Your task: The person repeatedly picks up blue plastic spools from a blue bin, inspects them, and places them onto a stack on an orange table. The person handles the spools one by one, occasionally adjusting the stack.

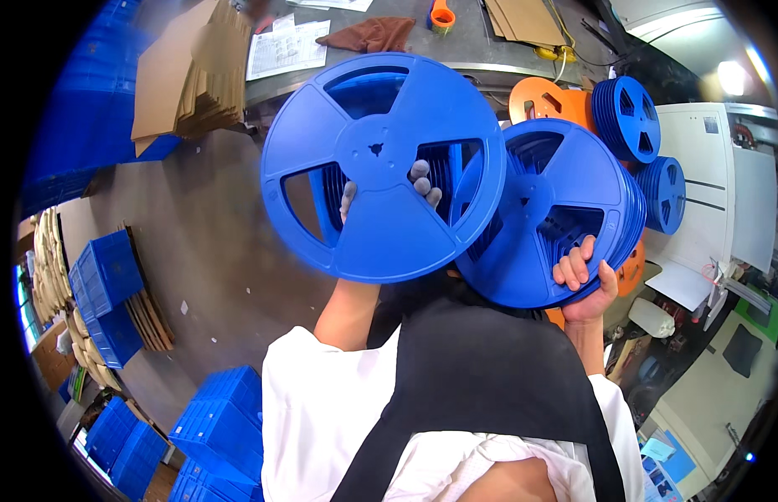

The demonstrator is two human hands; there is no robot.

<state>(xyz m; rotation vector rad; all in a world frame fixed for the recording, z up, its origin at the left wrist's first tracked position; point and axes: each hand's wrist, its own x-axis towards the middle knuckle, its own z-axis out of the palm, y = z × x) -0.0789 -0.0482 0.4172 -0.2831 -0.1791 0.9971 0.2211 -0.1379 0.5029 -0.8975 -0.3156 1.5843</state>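
Blue reel [380,167] upright, face toward camera, left hand [422,188] grasping; right hand [585,289] grips reel stack [556,209].

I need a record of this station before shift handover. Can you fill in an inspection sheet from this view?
Surface: grey bench with papers, brown cloth, orange tape roll.
Job's things: blue reel; stack of blue reels.
Clutter: cardboard sheets, blue crates, more blue reels and orange reels.
Hands: left hand behind the single reel, fingers through its opening; right hand grips the stack's lower edge.
Cables: yellow cable.
Surroundings: white cabinet, concrete floor.
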